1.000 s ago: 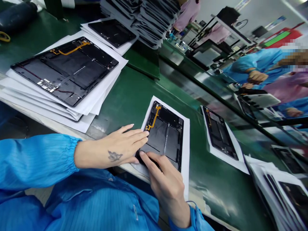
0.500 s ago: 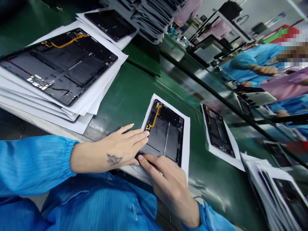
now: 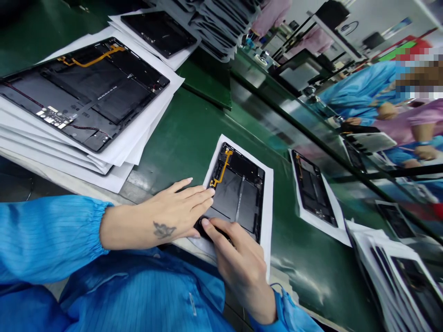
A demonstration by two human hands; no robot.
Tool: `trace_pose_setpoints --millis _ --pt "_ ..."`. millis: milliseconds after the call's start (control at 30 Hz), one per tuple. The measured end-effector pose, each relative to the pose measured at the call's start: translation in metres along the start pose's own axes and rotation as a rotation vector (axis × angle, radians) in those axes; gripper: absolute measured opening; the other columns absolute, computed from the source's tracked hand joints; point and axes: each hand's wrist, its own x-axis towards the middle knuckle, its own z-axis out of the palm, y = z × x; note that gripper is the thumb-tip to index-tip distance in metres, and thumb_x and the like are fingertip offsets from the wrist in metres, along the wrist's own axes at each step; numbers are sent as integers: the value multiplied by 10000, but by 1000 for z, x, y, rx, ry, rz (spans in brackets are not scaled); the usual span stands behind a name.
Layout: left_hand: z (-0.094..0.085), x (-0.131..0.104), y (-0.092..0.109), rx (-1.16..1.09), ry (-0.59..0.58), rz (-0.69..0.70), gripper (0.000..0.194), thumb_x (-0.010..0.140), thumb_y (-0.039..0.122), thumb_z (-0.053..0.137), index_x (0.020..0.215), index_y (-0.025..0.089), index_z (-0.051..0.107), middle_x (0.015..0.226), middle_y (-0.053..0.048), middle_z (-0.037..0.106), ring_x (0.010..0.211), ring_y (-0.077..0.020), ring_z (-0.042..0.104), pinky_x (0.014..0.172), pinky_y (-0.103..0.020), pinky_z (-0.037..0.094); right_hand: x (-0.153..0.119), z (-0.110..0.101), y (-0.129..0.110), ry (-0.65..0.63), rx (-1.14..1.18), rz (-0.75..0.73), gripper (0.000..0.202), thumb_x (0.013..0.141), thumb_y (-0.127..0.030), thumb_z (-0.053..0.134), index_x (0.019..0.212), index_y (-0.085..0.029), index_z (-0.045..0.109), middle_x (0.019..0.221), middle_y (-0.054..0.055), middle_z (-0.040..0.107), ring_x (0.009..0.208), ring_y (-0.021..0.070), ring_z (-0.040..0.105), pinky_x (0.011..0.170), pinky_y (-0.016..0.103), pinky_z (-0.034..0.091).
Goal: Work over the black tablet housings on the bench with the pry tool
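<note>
A black tablet back housing lies on a white sheet in front of me, with an orange ribbon cable along its upper left side. My left hand rests flat at the housing's left edge, its fingers stretched out and their tips on the rim. Close by, my right hand has thumb and index finger pinched together over the housing's near left corner. Whatever lies between those fingers is hidden by the hand. The near end of the housing is covered too.
At left, a larger open housing tops a stack of white sheets, with another housing behind it. To the right are one more housing and a sheet stack. Co-workers in blue and pink sit beyond the green table.
My right wrist has swung slightly left, and its fingertips have shifted a little at the corner. My left hand has stayed in place. Co-workers' hands in the background have moved.
</note>
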Motion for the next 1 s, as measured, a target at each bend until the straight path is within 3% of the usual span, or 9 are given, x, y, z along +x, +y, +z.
trace_pose_setpoints --millis 400,633,833,1000 --pt "4 0 0 19 4 2 521 1081 404 366 1433 35 471 1534 -173 481 1452 -279 425 1225 -491 284 1 1 -2 10 -34 -48 331 966 11 459 1218 -128 623 1011 113 730 755 153 600 647 285 478" --pt "1 1 0 41 -12 0 513 1083 395 364 1424 30 482 1533 -171 484 1440 -277 441 1211 -478 307 14 -12 -4 -95 -152 -154 301 1010 -34 381 1120 -85 657 1005 116 742 740 161 586 615 306 433" --pt "-1 1 0 60 -12 21 497 1087 362 350 1422 19 483 1514 -176 505 1423 -286 465 1202 -488 314 19 -16 -2 -163 -219 -221 356 1039 -75 336 1083 -127 685 1024 85 755 737 146 590 626 298 441" --pt "2 2 -1 52 11 24 487 1079 367 378 1399 21 502 1494 -187 525 1403 -291 491 1188 -490 332 19 -13 -6 -103 -251 -209 355 1039 -81 344 1033 -133 695 976 87 750 702 147 566 602 300 426"
